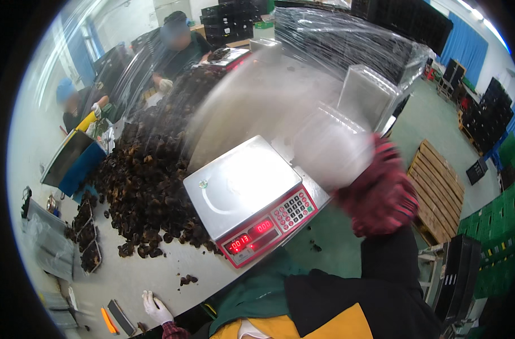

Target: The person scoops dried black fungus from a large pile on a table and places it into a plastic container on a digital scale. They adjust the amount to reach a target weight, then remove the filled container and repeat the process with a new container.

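My left hand (156, 306), in a white glove, rests near the table's front edge with its fingers somewhat apart and nothing in it. My right hand (346, 163) is a motion blur beyond the plaid sleeve, at a clear plastic tray or stack of trays (317, 133); its fingers and grip cannot be made out. Between the hands stands a digital scale (242, 186) with a bare steel pan and lit red digits. A large heap of dark brown mushroom-like pieces (149, 182) lies beside it, and a few loose pieces (188, 279) lie nearer me.
Filled clear trays (88, 237), an orange cutter knife (108, 320) and a dark flat bar (122, 317) lie at left. More clear trays (363, 95) stand at far right. Two people work across the heap; one is near another scale (225, 57). A wooden pallet (437, 182) is on the floor.
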{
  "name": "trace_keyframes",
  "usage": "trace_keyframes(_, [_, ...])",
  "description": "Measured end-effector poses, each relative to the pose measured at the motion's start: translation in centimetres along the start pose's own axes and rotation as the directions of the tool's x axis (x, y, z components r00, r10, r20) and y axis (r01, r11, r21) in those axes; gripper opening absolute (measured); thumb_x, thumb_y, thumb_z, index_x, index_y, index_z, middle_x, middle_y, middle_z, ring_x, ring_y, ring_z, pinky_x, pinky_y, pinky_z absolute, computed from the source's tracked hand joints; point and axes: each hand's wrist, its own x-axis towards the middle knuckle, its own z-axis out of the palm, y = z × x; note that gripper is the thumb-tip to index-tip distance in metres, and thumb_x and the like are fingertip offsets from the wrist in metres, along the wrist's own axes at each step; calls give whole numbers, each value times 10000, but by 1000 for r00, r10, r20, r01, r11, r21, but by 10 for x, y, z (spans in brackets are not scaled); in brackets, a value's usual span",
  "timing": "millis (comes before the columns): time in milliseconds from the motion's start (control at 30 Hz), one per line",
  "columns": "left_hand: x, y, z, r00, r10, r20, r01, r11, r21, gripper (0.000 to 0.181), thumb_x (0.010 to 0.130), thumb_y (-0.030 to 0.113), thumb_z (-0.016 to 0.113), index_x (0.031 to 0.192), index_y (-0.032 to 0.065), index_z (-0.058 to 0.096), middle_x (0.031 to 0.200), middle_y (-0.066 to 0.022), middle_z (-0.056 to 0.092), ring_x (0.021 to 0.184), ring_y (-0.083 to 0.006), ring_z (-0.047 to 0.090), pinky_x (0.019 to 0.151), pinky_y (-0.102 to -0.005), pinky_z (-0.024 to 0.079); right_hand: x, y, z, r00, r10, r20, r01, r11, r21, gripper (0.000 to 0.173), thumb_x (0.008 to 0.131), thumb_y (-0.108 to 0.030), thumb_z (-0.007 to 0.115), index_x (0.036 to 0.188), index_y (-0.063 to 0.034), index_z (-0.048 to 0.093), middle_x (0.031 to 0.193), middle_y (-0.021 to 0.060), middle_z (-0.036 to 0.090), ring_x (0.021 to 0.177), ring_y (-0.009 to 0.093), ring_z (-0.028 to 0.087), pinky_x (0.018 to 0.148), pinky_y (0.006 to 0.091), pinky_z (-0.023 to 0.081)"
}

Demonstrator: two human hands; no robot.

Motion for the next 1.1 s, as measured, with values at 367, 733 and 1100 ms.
trace_keyframes(367, [7,21,-20,1000,-13,-27,11,999,-50,294,871,8,511,1142,17,625,1281,-156,568,1238,-339,482,1047,-432,360,30,45,-48,967,65,-246,-161,905,-393,107,791,-3,615,887,24,655,786,84,634,677,203,590,610,311,475])
trace_keyframes(733, [-2,18,-23,996,-48,-75,50,998,22,249,848,37,572,1082,57,654,1229,-101,607,1199,-296,524,1032,-420,385,-114,18,92,978,-1,208,90,903,-419,205,775,68,612,957,-16,654,890,86,635,794,221,621,724,332,514])
trace_keyframes(1100, [17,104,-33,993,21,118,21,940,-341,325,820,63,655,1145,60,641,1209,-121,604,1128,-273,556,976,-355,434,-165,33,115,843,146,518,245,753,-611,562,706,-249,813,1193,-99,577,735,64,569,696,270,556,613,389,465])
